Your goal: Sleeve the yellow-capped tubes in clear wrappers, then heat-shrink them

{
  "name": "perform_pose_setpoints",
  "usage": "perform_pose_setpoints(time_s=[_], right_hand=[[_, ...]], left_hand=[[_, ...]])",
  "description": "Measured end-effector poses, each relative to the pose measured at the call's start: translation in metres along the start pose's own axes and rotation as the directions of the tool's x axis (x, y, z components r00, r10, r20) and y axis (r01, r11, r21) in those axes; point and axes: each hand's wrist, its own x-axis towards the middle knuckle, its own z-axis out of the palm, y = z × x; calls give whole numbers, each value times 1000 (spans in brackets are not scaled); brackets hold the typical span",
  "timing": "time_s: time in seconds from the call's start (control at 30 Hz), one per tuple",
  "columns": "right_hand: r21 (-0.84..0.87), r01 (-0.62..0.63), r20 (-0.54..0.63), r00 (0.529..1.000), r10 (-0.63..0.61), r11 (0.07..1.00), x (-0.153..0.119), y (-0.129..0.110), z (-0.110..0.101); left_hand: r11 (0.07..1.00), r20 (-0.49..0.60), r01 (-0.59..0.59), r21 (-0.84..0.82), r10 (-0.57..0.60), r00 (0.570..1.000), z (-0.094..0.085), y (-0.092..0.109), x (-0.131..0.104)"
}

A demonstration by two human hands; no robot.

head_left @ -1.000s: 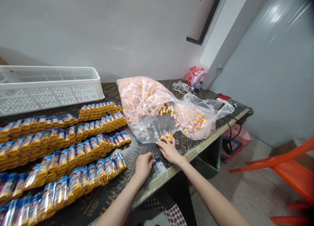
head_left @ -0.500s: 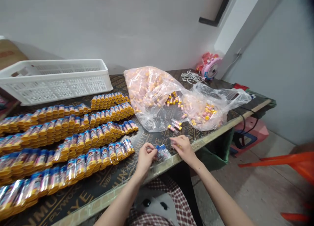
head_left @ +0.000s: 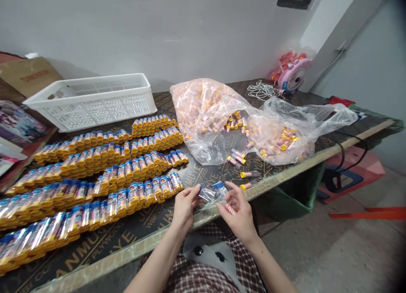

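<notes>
My left hand [head_left: 185, 206] is closed at the table's near edge, thumb and finger pinching a clear plastic sleeve [head_left: 207, 194] with a blue end. Just right of it, my right hand [head_left: 237, 212] has its fingers curled round a small pink-and-white striped piece [head_left: 230, 208]; most of that is hidden. Between the hands lie more clear, blue-topped sleeves [head_left: 219, 188]. Beyond my right hand are a yellow-capped tube [head_left: 249, 174], a second one [head_left: 245, 186] closer to the edge, and several more tubes [head_left: 236, 157] farther back.
Stacked rows of filled yellow-and-blue tubes [head_left: 136, 168] cover the table's left side. Behind them stands a white plastic basket [head_left: 104, 102]. A large clear bag [head_left: 203, 102] of yellow-capped pieces spreads across the middle. Farther back are a coiled white cable [head_left: 263, 89] and a pink fan [head_left: 294, 77].
The view has swung left. My right hand has turned and come nearer my left, with the striped piece now showing in it. Two yellow-capped tubes now show beyond it.
</notes>
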Motion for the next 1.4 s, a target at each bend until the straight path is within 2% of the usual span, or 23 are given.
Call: perform_pose_setpoints(time_s=[0.1, 0.23, 0.33, 0.43, 0.5, 0.6, 0.7, 0.77, 0.83, 0.9, 1.03, 1.1, 1.3, 1.4], right_hand=[[-60, 16, -2, 1000, -17, 998, -2, 0, 1], [-180, 84, 19, 996, -82, 980, -1, 0, 1], [-289, 168, 95, 985, -146, 942, -1, 0, 4], [-329, 220, 134, 973, -185, 918, -2, 0, 9], [-326, 239, 120, 970, -211, 915, -2, -1, 11], [-263, 270, 110, 962, -249, 926, -5, -2, 12], [3, 214, 178, 961, -211, 977, -9, -3, 7], [203, 129, 214, 962, -172, 971, -11, -3, 3], [294, 85, 216, 964, -152, 952, -12, -1, 0], [257, 124, 199, 964, -178, 959, -11, 1, -2], [7, 330, 140, 934, -327, 944, -4, 2, -5], [-27, 361, 143, 924, -354, 932, -2, 0, -7], [202, 250, 330, 893, -306, 947, -2, -3, -8], [280, 183, 354, 893, -279, 942, -4, -1, -6]], left_hand=[[1000, -27, -26, 0, 26, 999, 0, 0, -2], [998, -9, -43, 38, 43, 999, -2, -3, -3], [975, 5, -163, 153, 165, 986, -3, -9, -3], [928, 81, -282, 245, 270, 959, 1, -14, -10], [943, 179, -263, 203, 228, 957, 6, -16, -17], [984, 282, -148, 104, 114, 953, 12, -12, -25], [997, 232, -63, 34, 53, 971, 10, -1, -22], [999, 194, -32, 7, 30, 980, 6, 7, -16], [1000, 206, -8, 5, 7, 978, 1, 12, -12], [999, 257, 21, 29, -28, 966, -1, 13, -12], [990, 357, 42, 137, -89, 930, 1, 9, -20], [984, 383, 40, 171, -104, 918, 2, 6, -25], [974, 406, 98, 205, -175, 897, 4, 2, -32], [972, 395, 103, 211, -181, 901, 5, -1, -33]])
